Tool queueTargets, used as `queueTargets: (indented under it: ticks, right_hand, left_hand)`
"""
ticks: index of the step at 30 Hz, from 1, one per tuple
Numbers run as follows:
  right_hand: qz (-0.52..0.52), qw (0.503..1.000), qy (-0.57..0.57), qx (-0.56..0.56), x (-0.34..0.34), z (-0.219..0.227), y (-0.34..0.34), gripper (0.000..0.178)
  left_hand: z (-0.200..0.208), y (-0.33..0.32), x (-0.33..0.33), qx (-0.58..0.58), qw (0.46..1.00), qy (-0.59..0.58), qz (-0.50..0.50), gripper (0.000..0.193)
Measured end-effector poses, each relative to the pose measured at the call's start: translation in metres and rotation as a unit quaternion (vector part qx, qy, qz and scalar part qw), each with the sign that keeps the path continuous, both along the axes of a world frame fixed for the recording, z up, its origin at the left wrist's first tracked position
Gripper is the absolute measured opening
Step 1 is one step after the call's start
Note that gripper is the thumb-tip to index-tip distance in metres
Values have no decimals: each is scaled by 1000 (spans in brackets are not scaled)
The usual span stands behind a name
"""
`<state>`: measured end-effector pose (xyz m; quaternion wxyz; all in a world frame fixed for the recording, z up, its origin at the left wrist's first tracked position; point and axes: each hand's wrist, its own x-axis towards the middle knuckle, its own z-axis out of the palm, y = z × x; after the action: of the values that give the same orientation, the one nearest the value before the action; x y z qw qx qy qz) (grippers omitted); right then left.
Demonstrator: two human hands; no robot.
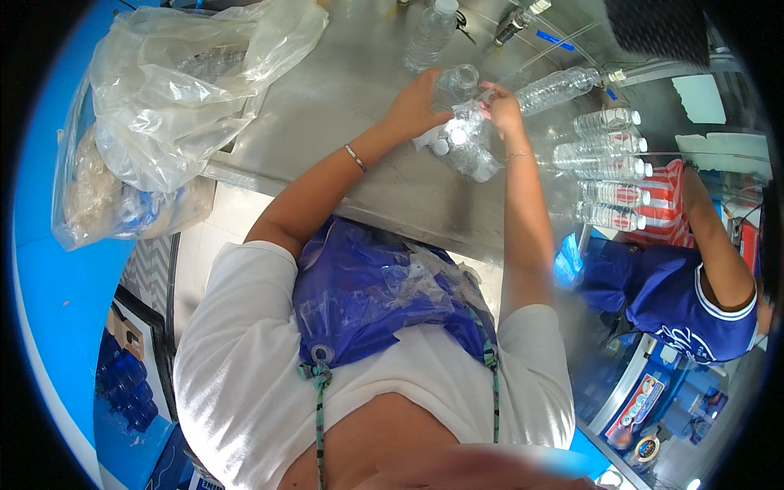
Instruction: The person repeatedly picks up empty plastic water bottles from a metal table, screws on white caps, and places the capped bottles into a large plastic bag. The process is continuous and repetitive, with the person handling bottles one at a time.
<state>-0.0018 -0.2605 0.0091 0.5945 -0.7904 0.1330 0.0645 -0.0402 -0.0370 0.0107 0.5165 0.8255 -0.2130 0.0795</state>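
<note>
My left hand is closed around the side of a clear plastic bottle above the steel table. Close by on its right, my right hand has its fingers bent together beside the bottle; what lies between them is hidden. Just below both hands, a crumpled clear plastic bag with white bottle caps rests near the table's front edge. Another clear bottle, with a white cap, stands beyond my left hand.
A large clear plastic bag bulges over the table's left end. On the right are a long row of clear bottles and several capped bottles. A person in a blue top works at the right. Metal fittings sit at the back.
</note>
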Motion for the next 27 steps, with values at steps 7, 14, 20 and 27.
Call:
queueTargets:
  ticks: [7,14,20,27]
  right_hand:
    - [-35,942,-162,-293,-42,16,6,26]
    - [-172,912,85,362,8,-4,20,27]
    - [-14,997,69,-13,-17,-2,18,29]
    - [-70,931,-277,-228,-65,74,47,27]
  left_hand:
    - [-21,10,-41,256,963,51,63,60]
    - [-42,24,-61,122,990,60,-41,40]
    - [-36,79,-56,133,990,-22,30,46]
    - [-9,28,-55,21,997,-52,55,64]
